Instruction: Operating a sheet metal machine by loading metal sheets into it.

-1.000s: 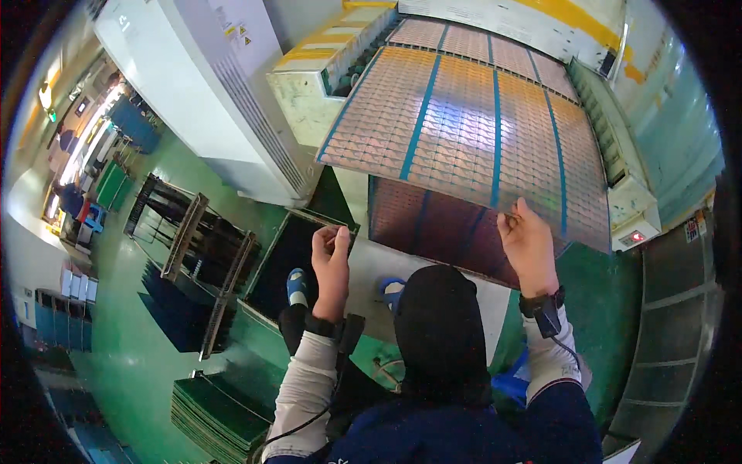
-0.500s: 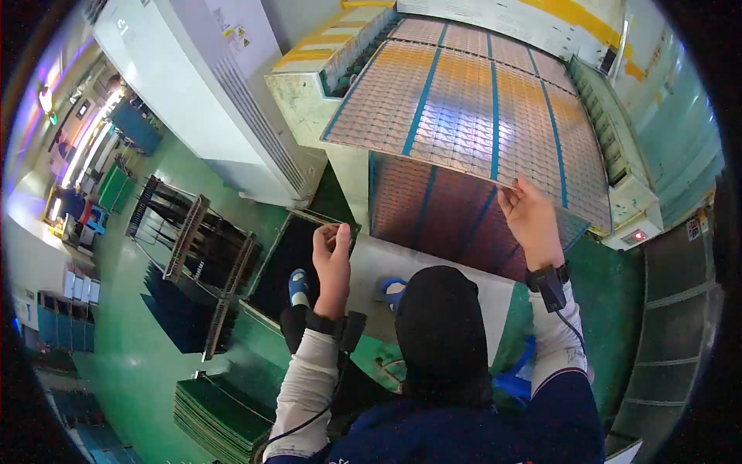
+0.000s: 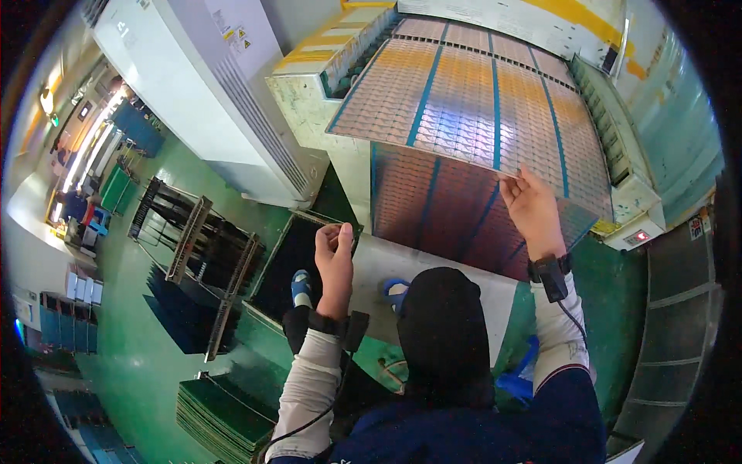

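A large copper-coloured circuit board panel (image 3: 464,100) with blue-green strips lies on the machine bed, its near edge jutting out toward me. My right hand (image 3: 529,205) pinches that near edge right of its middle, thumb and fingertips together on it. Farther back lies a second copper panel (image 3: 456,33), with a narrow row of dark slots showing between the two. Under the near edge is a darker reddish surface (image 3: 433,205) with similar strips; whether it is another panel or a reflection I cannot tell. My left hand (image 3: 334,259) hangs apart from the panel, fingers curled, nothing visible in them.
A tall white cabinet (image 3: 193,93) stands left of the machine. Metal racks (image 3: 193,255) and a stack of dark green boards (image 3: 220,417) are on the green floor (image 3: 131,325) at left. A black-topped low platform (image 3: 290,255) lies by my feet. Grey panelling (image 3: 672,325) stands at right.
A slotted gap has opened between the near panel and the one behind it. The near panel's front edge appears slightly shifted, with my right hand still on it. My left hand has barely moved.
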Tool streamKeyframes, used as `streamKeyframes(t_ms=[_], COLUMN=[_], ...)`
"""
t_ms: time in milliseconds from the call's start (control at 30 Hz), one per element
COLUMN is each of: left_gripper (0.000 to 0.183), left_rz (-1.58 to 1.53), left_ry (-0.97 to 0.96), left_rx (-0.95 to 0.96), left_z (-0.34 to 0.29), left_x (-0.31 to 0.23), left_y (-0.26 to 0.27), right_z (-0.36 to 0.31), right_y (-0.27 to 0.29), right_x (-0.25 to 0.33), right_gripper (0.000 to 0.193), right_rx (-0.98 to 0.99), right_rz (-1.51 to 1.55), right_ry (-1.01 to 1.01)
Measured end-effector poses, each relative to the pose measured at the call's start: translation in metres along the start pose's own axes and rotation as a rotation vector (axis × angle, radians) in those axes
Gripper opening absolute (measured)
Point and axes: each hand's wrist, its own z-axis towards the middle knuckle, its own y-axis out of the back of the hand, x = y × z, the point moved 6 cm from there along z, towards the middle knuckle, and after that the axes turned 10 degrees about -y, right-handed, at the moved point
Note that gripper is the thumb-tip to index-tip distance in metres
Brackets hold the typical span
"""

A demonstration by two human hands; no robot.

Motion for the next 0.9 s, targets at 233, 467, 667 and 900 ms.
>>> streamKeyframes(t_ms=[233,467,667,900], left_gripper=[0.026,0.024,0.024,0.024], left_rz=[-0.007,0.035,0.004,-0.017], left_ry=[0.004,-0.003,0.003,0.023], left_rx=[-0.006,-0.007,-0.028,-0.021], left_z=[0.0,0.001,0.001,0.001], left_x=[-0.005,-0.003,-0.001,-0.006], left_y=[-0.004,-0.002,-0.004,-0.005], right_z=[-0.002,-0.027,-0.058,-0.072], right_y=[0.001,-0.012,-0.027,-0.026], right_x=[-0.001,-0.033,-0.049,-0.057], right_gripper=[0.028,0.04,0.034,0.032], right_rx=[-0.019,0.027,0.299,0.395], right_rz=[-0.058,-0.46,-1.252,-1.683], right_ry=[-0.019,-0.289,-0.192,-0.191])
